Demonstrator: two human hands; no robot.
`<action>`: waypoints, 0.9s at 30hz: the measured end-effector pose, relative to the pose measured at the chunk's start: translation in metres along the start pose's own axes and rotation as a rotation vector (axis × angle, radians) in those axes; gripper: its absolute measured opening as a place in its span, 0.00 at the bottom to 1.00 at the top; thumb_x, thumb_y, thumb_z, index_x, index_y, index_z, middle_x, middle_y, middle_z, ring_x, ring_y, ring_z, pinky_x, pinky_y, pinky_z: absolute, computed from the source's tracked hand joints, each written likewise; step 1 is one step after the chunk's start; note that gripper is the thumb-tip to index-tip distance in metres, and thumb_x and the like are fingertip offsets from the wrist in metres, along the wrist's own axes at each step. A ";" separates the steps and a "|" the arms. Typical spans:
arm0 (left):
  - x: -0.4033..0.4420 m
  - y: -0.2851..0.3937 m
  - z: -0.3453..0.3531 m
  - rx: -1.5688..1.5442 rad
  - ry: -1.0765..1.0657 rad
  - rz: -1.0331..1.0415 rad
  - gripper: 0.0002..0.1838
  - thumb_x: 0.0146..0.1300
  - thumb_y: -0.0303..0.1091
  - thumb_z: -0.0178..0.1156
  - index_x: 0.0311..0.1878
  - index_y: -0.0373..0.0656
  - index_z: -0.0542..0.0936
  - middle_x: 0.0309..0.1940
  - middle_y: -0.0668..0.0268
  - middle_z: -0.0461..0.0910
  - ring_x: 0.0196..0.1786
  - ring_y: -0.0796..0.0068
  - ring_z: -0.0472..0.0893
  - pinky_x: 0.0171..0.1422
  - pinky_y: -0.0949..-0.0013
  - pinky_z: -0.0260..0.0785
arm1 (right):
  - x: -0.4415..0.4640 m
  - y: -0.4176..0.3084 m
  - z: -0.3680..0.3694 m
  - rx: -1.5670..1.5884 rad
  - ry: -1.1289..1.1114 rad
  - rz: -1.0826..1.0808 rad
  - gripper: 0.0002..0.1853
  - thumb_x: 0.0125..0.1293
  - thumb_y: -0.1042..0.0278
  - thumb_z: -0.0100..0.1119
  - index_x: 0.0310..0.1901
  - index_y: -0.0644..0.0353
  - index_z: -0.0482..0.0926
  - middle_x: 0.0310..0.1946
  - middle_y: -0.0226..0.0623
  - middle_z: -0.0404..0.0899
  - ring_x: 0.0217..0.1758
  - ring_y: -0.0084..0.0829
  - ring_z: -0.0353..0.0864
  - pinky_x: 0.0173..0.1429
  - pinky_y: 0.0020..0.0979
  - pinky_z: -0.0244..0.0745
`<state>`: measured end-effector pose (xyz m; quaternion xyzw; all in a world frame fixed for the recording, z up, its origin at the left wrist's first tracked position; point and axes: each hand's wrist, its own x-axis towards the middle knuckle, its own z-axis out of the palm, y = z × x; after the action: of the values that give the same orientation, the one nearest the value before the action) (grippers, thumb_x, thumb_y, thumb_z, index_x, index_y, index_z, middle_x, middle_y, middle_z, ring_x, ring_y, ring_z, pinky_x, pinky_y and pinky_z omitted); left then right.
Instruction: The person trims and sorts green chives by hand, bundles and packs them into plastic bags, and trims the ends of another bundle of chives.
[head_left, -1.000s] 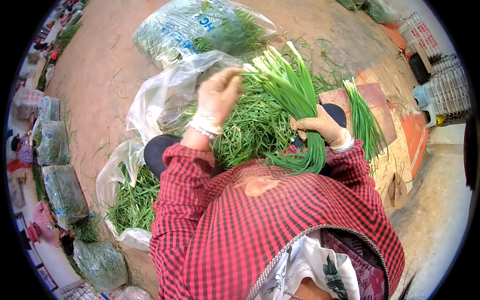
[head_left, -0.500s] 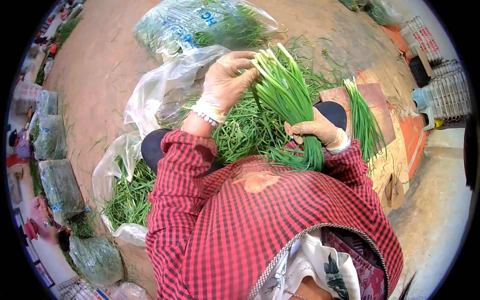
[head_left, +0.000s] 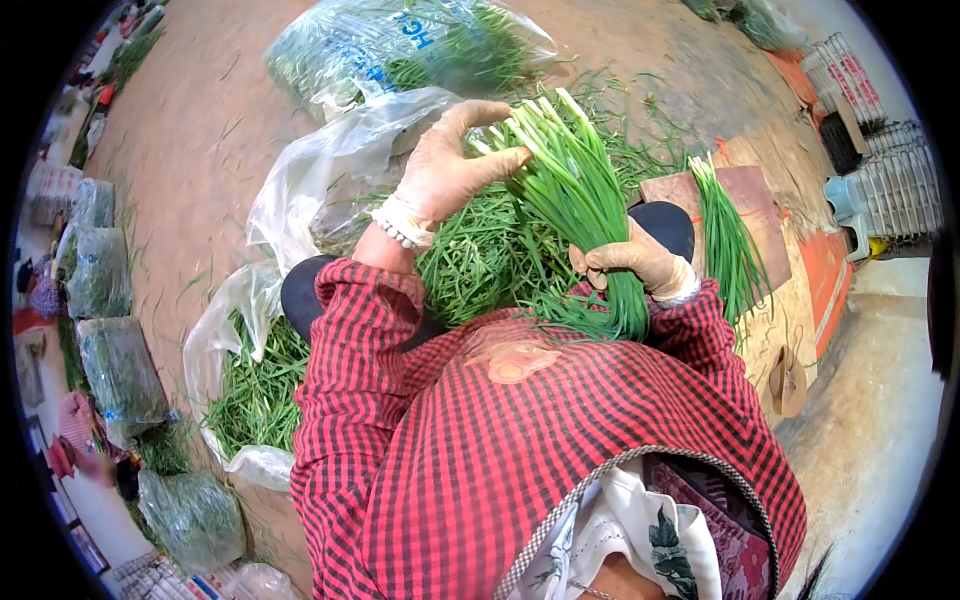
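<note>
Bunch of greens (head_left: pixel 578 170), above loose pile (head_left: pixel 475 255); right hand (head_left: pixel 642 260) gripping it, left hand (head_left: pixel 450 165) spread at white ends (head_left: pixel 566 98). Step, seemingly: sorting; next move calls for light pinch.

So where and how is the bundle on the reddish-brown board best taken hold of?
That bundle lies partly on the board, narrow near its pale ends and fanned at its leaves, so probably grip just below the pale ends, coming down from above.

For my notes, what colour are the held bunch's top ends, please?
The top ends are whitish to pale green in the head view.
</note>
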<state>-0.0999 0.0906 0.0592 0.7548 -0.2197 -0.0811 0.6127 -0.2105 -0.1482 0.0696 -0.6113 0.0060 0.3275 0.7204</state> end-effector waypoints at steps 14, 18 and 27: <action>0.005 -0.039 -0.022 -0.547 0.439 -0.190 0.18 0.63 0.32 0.61 0.56 0.39 0.76 0.46 0.60 0.82 0.46 0.72 0.82 0.54 0.69 0.74 | -0.008 0.001 -0.002 0.211 -0.083 -0.043 0.17 0.53 0.72 0.58 0.45 0.68 0.74 0.29 0.38 0.76 0.21 0.23 0.74 0.27 0.24 0.69; -0.013 -0.038 0.008 -0.571 0.073 -0.163 0.33 0.58 0.28 0.63 0.68 0.43 0.65 0.55 0.62 0.76 0.53 0.71 0.77 0.57 0.69 0.69 | -0.003 0.003 -0.004 0.271 -0.090 -0.073 0.24 0.53 0.71 0.57 0.53 0.70 0.71 0.30 0.39 0.76 0.21 0.24 0.73 0.27 0.24 0.69; -0.015 -0.011 0.018 -0.527 -0.153 -0.158 0.28 0.58 0.28 0.60 0.63 0.38 0.69 0.52 0.65 0.77 0.52 0.73 0.76 0.59 0.70 0.66 | -0.001 0.008 -0.009 0.168 -0.087 -0.091 0.24 0.53 0.67 0.62 0.51 0.69 0.72 0.31 0.39 0.76 0.21 0.25 0.74 0.26 0.24 0.69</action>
<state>-0.1181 0.0824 0.0421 0.5759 -0.1771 -0.2399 0.7612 -0.2112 -0.1564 0.0611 -0.5337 -0.0256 0.3189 0.7828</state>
